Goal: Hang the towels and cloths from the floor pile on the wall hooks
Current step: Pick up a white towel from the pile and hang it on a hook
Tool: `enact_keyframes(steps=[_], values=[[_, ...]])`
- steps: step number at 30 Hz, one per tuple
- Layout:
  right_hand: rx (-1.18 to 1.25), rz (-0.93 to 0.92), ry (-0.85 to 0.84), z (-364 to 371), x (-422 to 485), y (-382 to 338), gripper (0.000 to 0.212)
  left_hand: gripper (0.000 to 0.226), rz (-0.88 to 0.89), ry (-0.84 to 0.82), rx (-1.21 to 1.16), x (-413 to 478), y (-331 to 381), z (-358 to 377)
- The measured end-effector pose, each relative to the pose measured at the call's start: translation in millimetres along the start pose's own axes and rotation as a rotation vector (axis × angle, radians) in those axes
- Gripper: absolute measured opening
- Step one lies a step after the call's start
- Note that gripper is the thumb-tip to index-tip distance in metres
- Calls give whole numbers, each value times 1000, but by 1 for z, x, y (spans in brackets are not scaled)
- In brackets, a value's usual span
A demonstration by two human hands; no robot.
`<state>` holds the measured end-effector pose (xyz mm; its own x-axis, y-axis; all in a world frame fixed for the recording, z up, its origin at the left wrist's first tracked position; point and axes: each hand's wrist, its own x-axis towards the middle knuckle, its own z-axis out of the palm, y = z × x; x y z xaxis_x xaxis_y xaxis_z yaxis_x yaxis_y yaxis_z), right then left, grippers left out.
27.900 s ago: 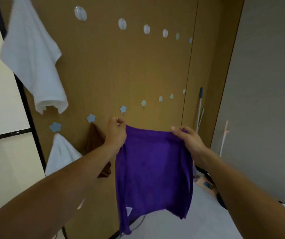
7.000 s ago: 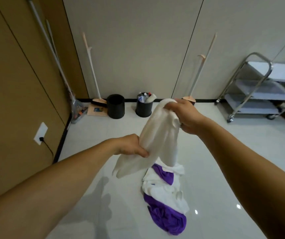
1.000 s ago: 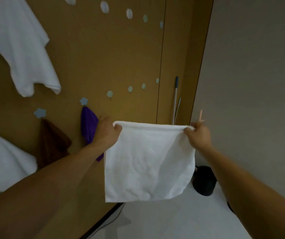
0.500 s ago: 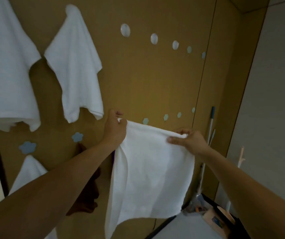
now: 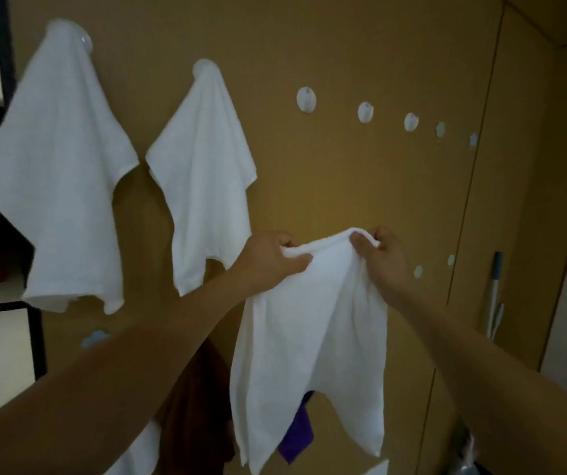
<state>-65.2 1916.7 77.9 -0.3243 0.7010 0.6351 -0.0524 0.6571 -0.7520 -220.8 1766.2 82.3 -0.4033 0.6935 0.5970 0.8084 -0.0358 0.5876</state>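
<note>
I hold a white towel [image 5: 313, 341] in front of the brown wall. My left hand [image 5: 268, 260] grips its bunched top edge, and my right hand [image 5: 383, 258] pinches the same edge close beside it. The cloth hangs down in folds. Two white towels [image 5: 56, 173] [image 5: 206, 173] hang from upper-row hooks at the left. To their right is a bare white round hook [image 5: 306, 100], followed by two more [image 5: 365, 112] [image 5: 411, 122]. A brown cloth [image 5: 196, 402] and a purple cloth [image 5: 297, 433] hang lower, partly hidden by my arm and the towel.
Small pale blue flower-shaped hooks [image 5: 418, 271] dot the lower row and the far end of the upper row [image 5: 440, 130]. A mop handle [image 5: 496, 293] leans in the right corner. A black-framed shelf [image 5: 1, 97] stands at the left edge.
My hands have come closer together, bunching the towel's top edge that was spread wide a second ago. The towel and the view have risen towards the upper hook row.
</note>
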Motion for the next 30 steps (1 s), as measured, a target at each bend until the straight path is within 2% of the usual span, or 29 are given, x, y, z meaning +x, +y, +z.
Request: enact_keyframes(steps=[4, 6, 8, 15, 24, 30], values=[[63, -56, -48, 13, 36, 2, 22, 46, -78, 188, -109, 38, 2, -7], [110, -74, -103, 16, 55, 3, 23, 36, -83, 243, -123, 59, 6, -8], [178, -101, -123, 18, 78, 4, 23, 22, -33, 295, -76, 80, 14, -7], [362, -193, 11, 29, 191, -19, 24, 27, 156, 504, 191, 183, 45, -18], [294, -357, 95, 66, 330, -78, 19, 26, 190, 781, 525, 303, 73, -69], [131, -417, 95, 88, 361, -83, 22, 21, 174, 857, 653, 326, 68, -82]])
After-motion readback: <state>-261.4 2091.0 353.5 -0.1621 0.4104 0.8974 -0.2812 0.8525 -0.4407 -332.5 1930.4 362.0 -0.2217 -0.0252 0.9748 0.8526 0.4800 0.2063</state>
